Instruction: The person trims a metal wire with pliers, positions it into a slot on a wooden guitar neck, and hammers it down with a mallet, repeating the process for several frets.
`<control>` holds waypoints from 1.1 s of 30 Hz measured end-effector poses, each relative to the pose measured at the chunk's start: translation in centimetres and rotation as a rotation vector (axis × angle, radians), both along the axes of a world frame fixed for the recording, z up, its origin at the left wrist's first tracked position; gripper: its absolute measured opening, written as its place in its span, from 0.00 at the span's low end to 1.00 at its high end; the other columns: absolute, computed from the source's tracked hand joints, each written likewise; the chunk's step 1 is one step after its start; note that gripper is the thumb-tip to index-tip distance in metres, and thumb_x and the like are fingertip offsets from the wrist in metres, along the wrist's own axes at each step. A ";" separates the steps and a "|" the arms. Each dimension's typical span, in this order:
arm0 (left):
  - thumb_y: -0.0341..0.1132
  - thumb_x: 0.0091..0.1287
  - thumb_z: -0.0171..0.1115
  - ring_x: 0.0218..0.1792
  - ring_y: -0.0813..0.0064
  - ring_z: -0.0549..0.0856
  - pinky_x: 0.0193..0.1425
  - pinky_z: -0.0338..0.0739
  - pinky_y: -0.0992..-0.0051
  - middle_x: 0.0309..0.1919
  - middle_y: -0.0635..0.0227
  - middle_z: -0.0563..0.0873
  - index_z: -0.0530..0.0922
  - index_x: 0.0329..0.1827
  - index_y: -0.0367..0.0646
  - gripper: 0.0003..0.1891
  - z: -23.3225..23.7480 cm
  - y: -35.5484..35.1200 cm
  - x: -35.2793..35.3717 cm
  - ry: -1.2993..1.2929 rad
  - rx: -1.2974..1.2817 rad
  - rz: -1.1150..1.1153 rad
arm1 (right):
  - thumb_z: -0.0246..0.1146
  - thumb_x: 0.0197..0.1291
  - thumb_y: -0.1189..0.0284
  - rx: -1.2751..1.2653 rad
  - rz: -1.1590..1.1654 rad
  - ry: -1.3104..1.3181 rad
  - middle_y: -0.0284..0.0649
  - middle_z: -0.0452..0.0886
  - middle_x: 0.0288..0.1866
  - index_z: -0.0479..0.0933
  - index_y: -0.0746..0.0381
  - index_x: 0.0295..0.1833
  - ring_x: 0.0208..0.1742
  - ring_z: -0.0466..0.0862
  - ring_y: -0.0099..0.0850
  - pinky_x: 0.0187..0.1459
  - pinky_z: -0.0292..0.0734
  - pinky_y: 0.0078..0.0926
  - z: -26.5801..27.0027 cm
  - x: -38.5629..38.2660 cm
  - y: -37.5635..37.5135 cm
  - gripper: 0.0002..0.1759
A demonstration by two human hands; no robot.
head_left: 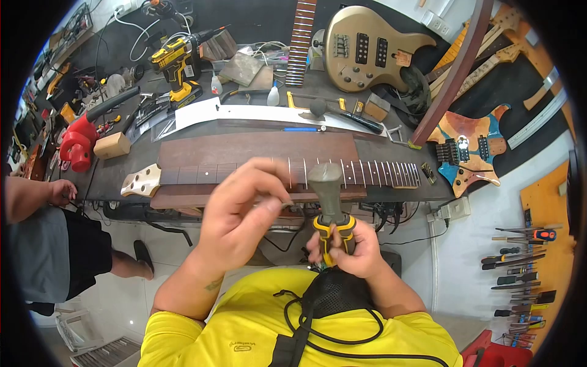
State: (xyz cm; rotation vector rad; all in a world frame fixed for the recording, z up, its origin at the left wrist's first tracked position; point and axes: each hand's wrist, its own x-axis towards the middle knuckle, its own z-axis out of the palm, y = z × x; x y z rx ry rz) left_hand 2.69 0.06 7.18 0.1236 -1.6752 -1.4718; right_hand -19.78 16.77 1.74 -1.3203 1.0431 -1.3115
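Note:
My right hand (358,248) is wrapped round the yellow and black handles of a pair of pliers (330,189), whose dark broad head points up toward the bench. My left hand (244,208) is raised beside it, thumb and fingers pinched on something thin and small that I cannot make out. Beyond both hands lies a guitar neck (199,174) with a pale headstock (142,181) at its left end and bright frets along its right part. Under the neck is a flat brown wooden board (244,145).
Behind the neck are a white strip (257,112), a blue pen (301,129), a yellow drill (174,61) and a gold guitar body (367,49). A painted guitar body (471,147) lies right. At the left stands another person (46,244), one hand near the bench edge.

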 end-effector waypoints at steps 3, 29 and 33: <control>0.24 0.78 0.65 0.74 0.56 0.78 0.79 0.71 0.55 0.74 0.46 0.75 0.88 0.50 0.31 0.06 -2.0 0.4 -0.9 0.052 0.140 -0.547 | 0.79 0.66 0.71 0.175 0.093 -0.469 0.56 0.91 0.42 0.67 0.66 0.78 0.43 0.96 0.44 0.46 0.93 0.43 -0.4 -0.2 -0.3 0.41; 0.26 0.85 0.59 0.51 0.78 0.90 0.58 0.83 0.76 0.47 0.62 0.92 0.82 0.58 0.35 0.07 0.2 0.8 -0.8 -0.237 0.092 0.426 | 0.57 0.61 0.88 0.018 -0.082 -0.074 0.37 0.83 0.60 0.81 0.65 0.58 0.53 0.81 0.24 0.62 0.76 0.28 -2.1 1.0 -2.4 0.21; 0.26 0.84 0.60 0.27 0.86 0.84 0.31 0.77 0.81 0.30 0.67 0.91 0.84 0.60 0.34 0.09 1.1 1.8 -1.4 -0.298 -0.083 0.416 | 0.58 0.66 0.89 0.041 -0.066 0.075 0.37 0.82 0.64 0.80 0.65 0.68 0.61 0.81 0.24 0.67 0.75 0.29 -1.9 1.2 -2.5 0.26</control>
